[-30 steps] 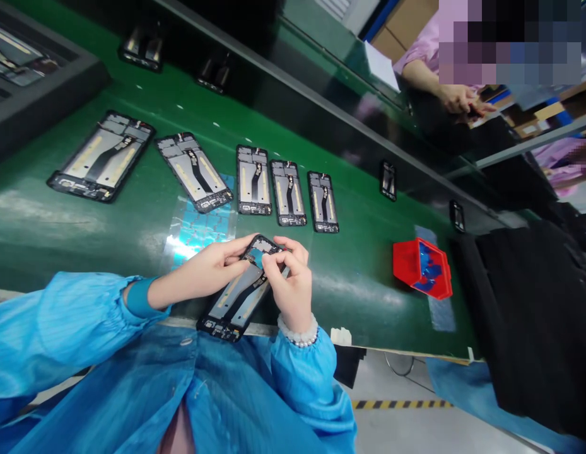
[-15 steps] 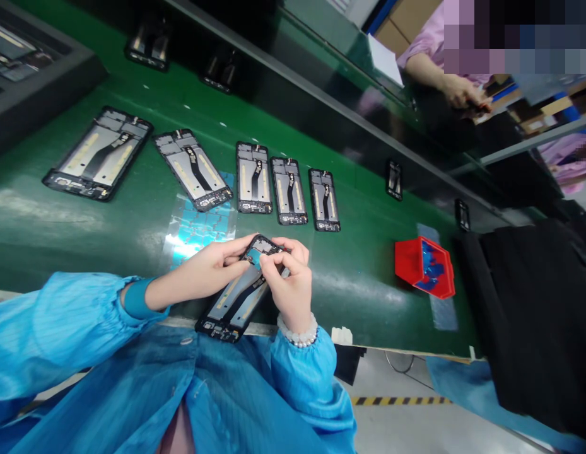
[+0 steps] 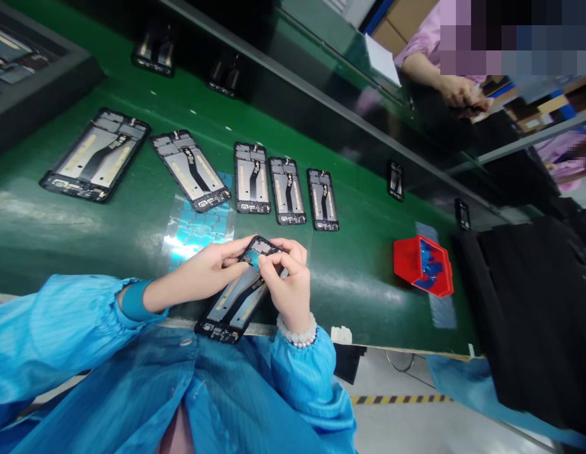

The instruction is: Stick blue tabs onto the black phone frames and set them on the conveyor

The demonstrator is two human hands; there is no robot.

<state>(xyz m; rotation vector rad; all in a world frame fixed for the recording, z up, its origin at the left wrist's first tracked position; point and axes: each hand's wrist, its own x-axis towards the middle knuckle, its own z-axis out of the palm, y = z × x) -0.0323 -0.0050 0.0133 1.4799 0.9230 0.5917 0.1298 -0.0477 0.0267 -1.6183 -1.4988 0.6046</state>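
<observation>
Closest to the person, a phone frame [image 3: 236, 292] lies tilted at the near edge of the green belt [image 3: 84, 214], held between both hands. The left hand [image 3: 205, 272] grips its upper left side with curled fingers, and the right hand [image 3: 289, 285] pinches at the top end of the frame, fingertips closed on a small blue piece there. Just behind the hands a shiny blue sheet [image 3: 198, 227] lies flat. Farther back, five other frames [image 3: 287, 191] rest in a row on the belt, and a red bin [image 3: 422, 265] stands to the right, well apart.
</observation>
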